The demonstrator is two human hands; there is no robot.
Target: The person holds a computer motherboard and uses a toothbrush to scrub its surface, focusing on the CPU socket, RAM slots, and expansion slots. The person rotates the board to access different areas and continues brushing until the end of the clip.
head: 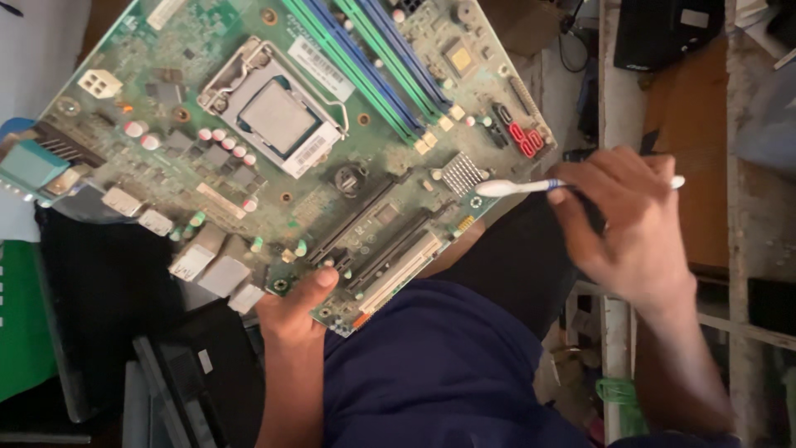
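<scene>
A dusty green computer motherboard (pixel 274 141) fills the upper left, tilted, with a metal processor socket in its middle, blue and green memory slots above and a small silver heatsink at the right. My left hand (pixel 294 303) grips the board's lower edge, thumb on top. My right hand (pixel 626 220) holds a white and blue toothbrush (pixel 518 187), whose head touches the board's right edge beside the heatsink.
My dark blue shirt (pixel 448 365) and dark trousers lie under the board. Black flat devices (pixel 178 377) are stacked at lower left. A white wooden frame (pixel 613 83) and brown board stand at right, with a black box (pixel 663 33) above.
</scene>
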